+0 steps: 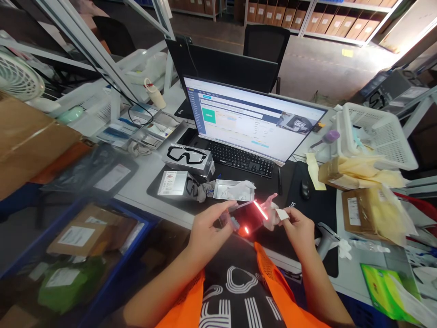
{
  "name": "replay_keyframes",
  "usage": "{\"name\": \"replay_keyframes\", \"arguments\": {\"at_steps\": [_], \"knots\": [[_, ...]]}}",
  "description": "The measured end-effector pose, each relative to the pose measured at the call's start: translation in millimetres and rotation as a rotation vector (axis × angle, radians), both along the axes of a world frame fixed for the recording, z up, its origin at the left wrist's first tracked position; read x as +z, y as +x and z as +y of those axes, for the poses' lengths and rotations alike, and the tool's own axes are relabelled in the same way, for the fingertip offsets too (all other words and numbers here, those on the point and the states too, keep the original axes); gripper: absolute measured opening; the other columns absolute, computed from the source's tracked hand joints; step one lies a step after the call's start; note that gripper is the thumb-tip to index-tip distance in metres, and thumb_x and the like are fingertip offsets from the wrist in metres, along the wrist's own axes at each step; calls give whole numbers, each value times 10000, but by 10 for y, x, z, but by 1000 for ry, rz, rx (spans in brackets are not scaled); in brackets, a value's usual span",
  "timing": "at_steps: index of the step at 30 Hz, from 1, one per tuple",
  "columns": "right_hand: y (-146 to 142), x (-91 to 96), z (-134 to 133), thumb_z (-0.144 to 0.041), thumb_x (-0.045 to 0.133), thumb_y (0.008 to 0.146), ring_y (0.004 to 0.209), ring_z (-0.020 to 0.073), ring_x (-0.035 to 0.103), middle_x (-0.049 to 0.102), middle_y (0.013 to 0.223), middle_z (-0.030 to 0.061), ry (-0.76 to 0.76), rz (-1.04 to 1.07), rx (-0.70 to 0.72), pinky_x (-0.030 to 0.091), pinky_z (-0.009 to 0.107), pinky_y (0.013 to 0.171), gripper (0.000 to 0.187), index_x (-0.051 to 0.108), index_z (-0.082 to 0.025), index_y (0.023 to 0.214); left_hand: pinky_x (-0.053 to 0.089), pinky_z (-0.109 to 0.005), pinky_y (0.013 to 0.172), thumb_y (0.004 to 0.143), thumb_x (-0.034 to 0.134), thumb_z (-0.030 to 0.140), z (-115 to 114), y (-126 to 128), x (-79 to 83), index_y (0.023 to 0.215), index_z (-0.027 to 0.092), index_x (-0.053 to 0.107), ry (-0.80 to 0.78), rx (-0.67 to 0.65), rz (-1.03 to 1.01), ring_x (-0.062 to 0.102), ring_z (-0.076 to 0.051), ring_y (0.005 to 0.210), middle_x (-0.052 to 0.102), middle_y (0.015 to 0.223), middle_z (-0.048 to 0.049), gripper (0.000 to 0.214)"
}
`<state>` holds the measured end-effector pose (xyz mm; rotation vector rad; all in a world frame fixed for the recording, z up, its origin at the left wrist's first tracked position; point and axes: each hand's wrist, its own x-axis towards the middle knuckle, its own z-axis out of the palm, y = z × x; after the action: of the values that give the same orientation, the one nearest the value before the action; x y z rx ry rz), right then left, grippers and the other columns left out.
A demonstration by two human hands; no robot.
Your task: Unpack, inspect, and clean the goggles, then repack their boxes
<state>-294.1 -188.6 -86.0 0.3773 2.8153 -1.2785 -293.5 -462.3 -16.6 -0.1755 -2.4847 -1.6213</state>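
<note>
My left hand (213, 228) grips the left end of a pair of shield glasses (248, 217), dark and glossy with bright red streaks across the lens. My right hand (298, 230) pinches a small white tag (282, 214) at the other end, beside some crumpled, pink-lit material (272, 207). Just beyond them on the black mat is an open silver box (220, 193) with white wrapping (241, 190) in it. Two more silver boxes stand to its left: one with a glasses picture (187, 159), one with a white label (170, 183).
Behind the boxes are a keyboard (241, 159) and a lit monitor (246, 118). On the right are a mouse (305, 189), a handheld scanner (327, 241), small cartons (357, 212) and a white basket (378, 132). A blue bin (119, 269) of parcels stands at lower left.
</note>
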Motion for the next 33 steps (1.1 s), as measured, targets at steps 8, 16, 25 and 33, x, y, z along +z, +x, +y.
{"name": "replay_keyframes", "arguments": {"at_steps": [8, 16, 25, 33], "knots": [[-87, 13, 59, -375, 575, 849, 652, 188, 576, 671, 694, 33, 449, -171, 110, 284, 287, 564, 244, 662, -224, 678, 544, -217, 676, 758, 629, 108, -12, -20, -107, 1092, 205, 744, -22, -44, -20, 657, -124, 688, 725, 788, -4, 366], [-79, -189, 277, -649, 598, 786, 459, 157, 501, 581, 464, 28, 119, -385, 180, 299, 254, 482, 523, 568, -210, 504, 552, -245, 715, 780, 568, 95, -65, -101, -123, 1169, 247, 720, -46, -262, -66, 655, -131, 733, 752, 935, -30, 444], [-102, -177, 367, -809, 697, 590, 346, 113, 383, 507, 395, -1, -559, -241, -342, 266, 249, 367, 632, 546, -199, 525, 572, -303, 848, 790, 625, 161, -146, -197, -140, 1152, 248, 738, -87, -378, -191, 706, -189, 918, 757, 1103, -58, 389], [-252, -29, 250, -789, 558, 766, 492, 167, 522, 598, 538, 32, -283, 88, -389, 403, 282, 480, 634, 650, -171, 656, 567, -294, 852, 809, 625, 161, -137, -232, -142, 1168, 265, 731, -106, -420, -230, 704, -184, 942, 752, 1121, -43, 389]]}}
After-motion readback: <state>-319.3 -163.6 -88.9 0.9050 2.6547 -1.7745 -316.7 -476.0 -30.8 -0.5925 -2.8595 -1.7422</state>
